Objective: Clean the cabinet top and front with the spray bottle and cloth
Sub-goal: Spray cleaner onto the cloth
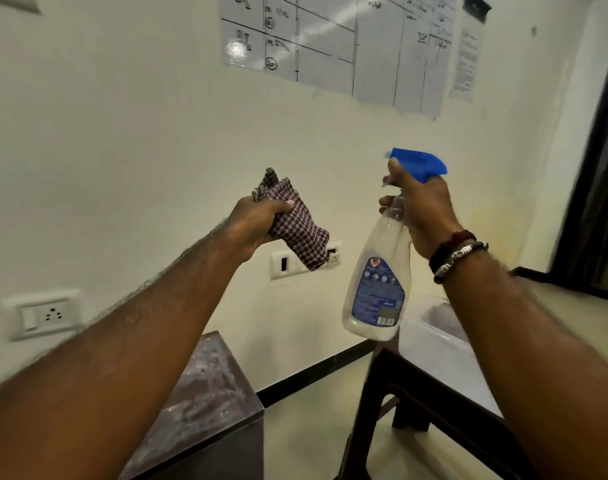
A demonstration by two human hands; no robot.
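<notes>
My left hand (257, 221) is raised in front of the wall and grips a folded checked cloth (295, 223) in dark red and white. My right hand (422, 209) holds a clear spray bottle (378, 282) by its neck, with the blue trigger head (422, 164) pointing left and a blue label on its body. Both are held up at chest height, about a hand's width apart. Below my left forearm stands the dark brown cabinet (205, 393), its top dusty and streaked with pale smears; my arm hides its left part.
A dark wooden table with a pale top (441, 362) stands to the right of the cabinet, with a strip of tiled floor (313, 434) between them. Wall sockets (43, 315) and a switch plate (283, 265) sit on the cream wall. A whiteboard sheet (333, 43) hangs above.
</notes>
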